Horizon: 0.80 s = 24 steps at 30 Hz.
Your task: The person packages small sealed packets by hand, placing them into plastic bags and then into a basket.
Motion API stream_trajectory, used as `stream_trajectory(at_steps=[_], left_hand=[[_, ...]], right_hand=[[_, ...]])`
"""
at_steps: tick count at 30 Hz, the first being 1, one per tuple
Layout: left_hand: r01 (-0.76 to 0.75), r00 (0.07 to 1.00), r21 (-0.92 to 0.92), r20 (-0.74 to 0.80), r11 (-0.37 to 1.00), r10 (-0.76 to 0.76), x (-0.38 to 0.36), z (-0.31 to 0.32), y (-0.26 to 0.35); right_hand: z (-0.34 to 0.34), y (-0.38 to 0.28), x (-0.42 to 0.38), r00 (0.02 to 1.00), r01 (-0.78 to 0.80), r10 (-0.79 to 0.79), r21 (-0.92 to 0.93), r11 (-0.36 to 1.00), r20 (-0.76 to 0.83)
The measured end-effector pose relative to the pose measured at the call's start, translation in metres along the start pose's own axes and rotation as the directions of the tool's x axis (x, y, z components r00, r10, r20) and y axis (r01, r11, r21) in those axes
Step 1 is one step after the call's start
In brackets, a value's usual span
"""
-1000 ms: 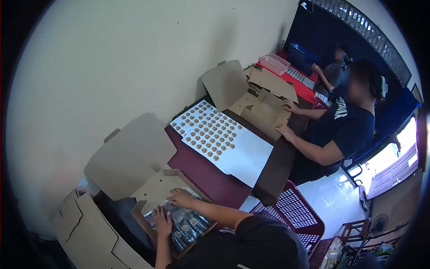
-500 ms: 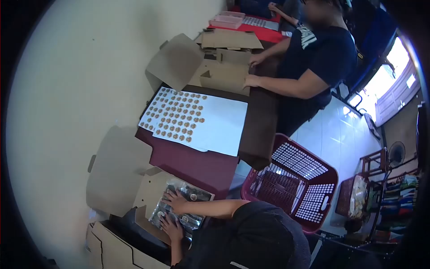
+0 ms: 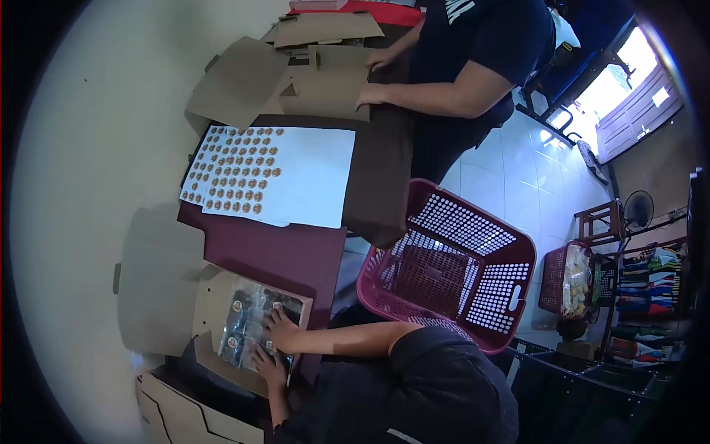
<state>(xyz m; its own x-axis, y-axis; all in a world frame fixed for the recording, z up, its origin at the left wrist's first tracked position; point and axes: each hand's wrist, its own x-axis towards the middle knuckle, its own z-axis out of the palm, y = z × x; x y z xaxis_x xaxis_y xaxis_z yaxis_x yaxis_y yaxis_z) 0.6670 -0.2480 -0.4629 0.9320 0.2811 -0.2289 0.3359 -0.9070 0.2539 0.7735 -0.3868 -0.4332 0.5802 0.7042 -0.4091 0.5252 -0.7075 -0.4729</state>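
Note:
My right hand (image 3: 284,331) lies with fingers spread on clear plastic packages with dark contents (image 3: 238,325) and small round labels. Just below it, my left hand (image 3: 269,365) rests on the same packages near their lower edge, its fingers apart. The packages lie inside an open brown cardboard box (image 3: 208,305), whose large lid (image 3: 159,285) stands raised on the left. Neither hand grips anything.
White sheets with round stickers (image 3: 307,177) lie on the table (image 3: 277,255). Beyond them, a co-worker (image 3: 473,74) touches another open box (image 3: 333,92). A maroon basket (image 3: 521,259) stands on the right. Flat cardboard (image 3: 174,414) is at the lower left.
The view has shifted, so the table and boxes appear farther left and higher. My hands have moved across the packages toward the box's right side, uncovering more of the left part.

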Motion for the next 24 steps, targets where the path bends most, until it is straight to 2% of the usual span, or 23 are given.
stream_trajectory(at_steps=[2, 3, 5, 6, 8, 9, 10, 12, 13, 14, 16, 18, 19, 24], left_hand=[[-0.084, 0.99, -0.079, 0.104, 0.993, 0.093, -0.001, -0.001, -0.008], [-0.063, 0.991, -0.131, 0.112, 0.989, 0.078, -0.002, -0.005, -0.006], [-0.044, 0.994, -0.113, 0.098, 0.993, 0.056, -0.011, -0.02, 0.007], [-0.036, 0.996, -0.093, 0.084, 0.995, 0.044, -0.014, -0.024, 0.008], [-0.099, 0.984, -0.116, 0.136, 0.988, 0.114, -0.01, -0.009, -0.018], [-0.146, 0.973, -0.117, 0.162, 0.982, 0.164, -0.012, -0.014, -0.02], [-0.18, 0.964, -0.131, 0.175, 0.975, 0.201, -0.015, -0.018, -0.018], [-0.166, 0.967, -0.169, 0.165, 0.971, 0.194, -0.018, -0.03, -0.016], [-0.175, 0.957, -0.202, 0.195, 0.964, 0.214, -0.019, -0.033, -0.018], [-0.186, 0.946, -0.233, 0.22, 0.955, 0.238, -0.019, -0.038, -0.02], [-0.154, 0.962, -0.234, 0.184, 0.96, 0.2, -0.027, -0.039, -0.021], [-0.233, 0.948, -0.141, 0.188, 0.962, 0.257, -0.033, -0.037, -0.023], [-0.264, 0.952, -0.101, 0.132, 0.959, 0.276, -0.037, -0.033, -0.024], [-0.212, 0.969, -0.239, 0.074, 0.948, 0.235, -0.044, -0.049, -0.022]], right_hand=[[0.006, -0.001, -0.007, 0.999, 0.023, -0.024, -0.055, 0.998, -0.021], [0.01, -0.004, -0.006, 0.998, -0.009, 0.005, -0.067, 0.998, -0.059], [0.029, -0.009, 0.002, 0.98, -0.068, 0.058, -0.048, 0.997, -0.191], [0.03, -0.013, -0.002, 0.978, -0.08, 0.071, -0.041, 0.996, -0.198], [0.021, -0.019, -0.019, 0.969, -0.113, 0.1, -0.048, 0.992, -0.227], [0.012, -0.02, -0.027, 0.988, -0.056, 0.044, -0.079, 0.995, -0.151], [0.023, -0.022, -0.025, 0.987, -0.071, 0.057, -0.087, 0.994, -0.149], [0.039, -0.024, -0.014, 0.955, -0.156, 0.109, -0.152, 0.976, -0.275], [0.031, -0.027, -0.021, 0.944, -0.203, 0.153, -0.149, 0.968, -0.294], [0.032, -0.026, -0.02, 0.948, -0.179, 0.118, -0.189, 0.965, -0.297], [0.031, -0.024, -0.019, 0.931, -0.204, 0.173, -0.067, 0.977, -0.323], [0.023, -0.023, -0.026, 0.94, -0.174, 0.141, -0.084, 0.981, -0.31], [0.026, -0.023, -0.025, 0.934, -0.189, 0.156, -0.072, 0.979, -0.322], [0.032, -0.024, -0.014, 0.918, -0.229, 0.189, -0.079, 0.97, -0.349]])
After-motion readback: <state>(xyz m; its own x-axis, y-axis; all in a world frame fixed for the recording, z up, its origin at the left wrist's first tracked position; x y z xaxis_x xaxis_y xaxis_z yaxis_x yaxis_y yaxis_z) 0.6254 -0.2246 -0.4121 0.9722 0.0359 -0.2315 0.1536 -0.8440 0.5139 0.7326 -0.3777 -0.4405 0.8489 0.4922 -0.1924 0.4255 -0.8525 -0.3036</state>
